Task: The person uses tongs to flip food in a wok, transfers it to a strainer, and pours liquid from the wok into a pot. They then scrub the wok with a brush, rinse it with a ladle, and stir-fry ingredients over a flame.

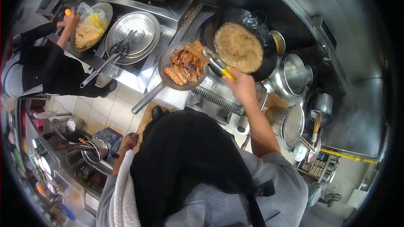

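My right hand (242, 85) is closed around the yellow handles of metal tongs (215, 61). The tongs' tips meet a browned piece of fried meat (196, 50) at the strainer's rim. Several charred brown fried pieces (184, 67) lie in the round perforated strainer (163, 69), whose long handle points toward me. Beside it, a dark wok (269, 59) holds bubbling, foamy oil (238, 47). My left hand (131, 140) hangs low at my side, fingers curled, apart from the strainer handle; I see nothing in it.
Left of the strainer, a spider skimmer (120, 49) and ladle rest on a perforated pan (143, 21). Another person's hand (71, 19) is over a bowl with a yellow bag (92, 25). Metal pots (293, 73) and a sieve (293, 126) stand right of the wok.
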Motion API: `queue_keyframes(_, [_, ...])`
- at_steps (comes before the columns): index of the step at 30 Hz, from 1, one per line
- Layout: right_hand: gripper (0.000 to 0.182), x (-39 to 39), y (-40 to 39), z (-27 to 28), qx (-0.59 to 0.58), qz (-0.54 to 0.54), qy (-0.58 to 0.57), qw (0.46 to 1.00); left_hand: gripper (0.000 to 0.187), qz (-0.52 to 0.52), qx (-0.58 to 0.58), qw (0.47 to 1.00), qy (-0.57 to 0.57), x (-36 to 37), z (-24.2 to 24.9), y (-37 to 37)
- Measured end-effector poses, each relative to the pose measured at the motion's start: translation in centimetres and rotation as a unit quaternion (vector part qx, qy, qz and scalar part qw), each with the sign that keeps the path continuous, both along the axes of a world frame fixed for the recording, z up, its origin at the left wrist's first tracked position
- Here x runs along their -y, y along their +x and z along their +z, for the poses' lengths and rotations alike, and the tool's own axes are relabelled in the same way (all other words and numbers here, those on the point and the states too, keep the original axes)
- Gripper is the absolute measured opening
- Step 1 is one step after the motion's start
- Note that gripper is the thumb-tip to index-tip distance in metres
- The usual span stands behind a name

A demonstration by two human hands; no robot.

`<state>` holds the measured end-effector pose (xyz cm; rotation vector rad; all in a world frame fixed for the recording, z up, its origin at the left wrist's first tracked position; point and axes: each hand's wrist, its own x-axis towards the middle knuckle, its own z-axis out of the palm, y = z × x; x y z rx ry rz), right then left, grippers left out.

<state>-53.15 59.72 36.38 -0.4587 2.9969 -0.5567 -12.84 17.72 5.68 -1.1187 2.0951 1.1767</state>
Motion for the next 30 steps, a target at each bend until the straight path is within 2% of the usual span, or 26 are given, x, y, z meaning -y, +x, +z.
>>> queue_keyframes(3, [0.052,2.6,3.3,-4.1,-0.043,0.061,0.093,0.993,0.024,0.021,0.012,1.0,-0.007,-0.1,1.2,0.1])
queue_keyframes(4, [0.054,2.9,4.0,-5.9,-0.046,0.085,0.112,0.989,0.024,0.02,-0.016,1.0,0.002,0.0,1.2,0.3])
queue_keyframes(6, [0.055,3.6,5.3,-7.9,-0.024,0.107,0.124,0.986,0.024,0.018,-0.042,0.999,0.011,0.8,-0.7,1.2])
queue_keyframes(8, [0.056,3.7,6.1,-9.1,-0.002,0.13,0.136,0.982,0.025,-0.101,-0.072,0.992,-0.017,2.2,-3.2,2.2])
queue_keyframes(9, [0.057,3.7,6.4,-9.6,0.006,0.122,0.123,0.985,0.025,-0.104,-0.07,0.992,-0.017,2.5,-3.4,2.6])
queue_keyframes(12, [0.06,3.0,6.8,-8.2,0.034,0.098,0.107,0.989,0.026,-0.07,-0.046,0.996,-0.011,2.9,-3.2,1.5])
queue_keyframes(14, [0.062,1.8,6.8,-5.1,0.05,0.078,0.103,0.99,0.026,-0.121,-0.042,0.991,-0.03,4.1,-4.7,2.2])
queue_keyframes(15, [0.061,0.6,6.9,-3.0,0.038,0.061,0.094,0.993,0.026,-0.145,-0.091,0.985,-0.018,4.6,-5.2,2.6])
queue_keyframes(16, [0.06,-0.6,6.6,-1.3,0.026,0.045,0.085,0.995,0.025,-0.045,-0.048,0.998,-0.013,3.4,-2.8,1.5])
queue_keyframes(18, [0.061,-3.5,5.0,0.8,0.004,0.004,0.072,0.997,0.023,-0.072,-0.112,0.991,0.012,4.4,-5.1,3.0])
queue_keyframes(19, [0.06,-4.6,3.2,1.8,0.023,-0.086,0.12,0.989,0.023,-0.08,-0.117,0.99,0.014,4.1,-4.0,2.0])
queue_keyframes(20, [0.059,-5.7,1.4,2.6,0.042,-0.175,0.165,0.97,0.022,-0.079,-0.047,0.995,0.047,3.8,-1.8,1.1])
queue_keyframes(21, [0.059,-7.1,-0.6,2.3,0.037,-0.183,0.163,0.969,0.021,-0.077,0.022,0.994,0.077,3.7,-0.6,0.1])
queue_keyframes(22, [0.056,-8.6,-2.8,0.9,0.051,-0.191,0.178,0.964,0.022,-0.153,-0.038,0.987,0.032,4.0,-2.3,1.4])
queue_keyframes(23, [0.052,-9.8,-5.2,-0.8,0.063,-0.197,0.191,0.96,0.022,-0.098,-0.038,0.993,0.047,3.5,-2.0,1.8])
queue_keyframes(24, [0.053,-9.5,-7.9,-3.0,0.092,-0.143,0.212,0.962,0.023,-0.046,-0.048,0.996,0.058,3.1,-1.6,0.3])
queue_keyframes(25, [0.053,-8.9,-9.1,-4.1,0.098,-0.13,0.191,0.968,0.023,-0.05,-0.054,0.996,0.054,3.5,-1.9,0.3])
queue_keyframes(27, [0.052,-7.7,-11.8,-6.0,0.078,-0.146,0.174,0.971,0.026,-0.125,-0.09,0.988,0.007,4.3,-3.5,0.2])
queue_keyframes(30, [0.05,-8.8,-16.0,-7.6,0.055,-0.179,0.16,0.969,0.024,-0.145,-0.141,0.979,-0.005,4.5,-3.7,0.6])
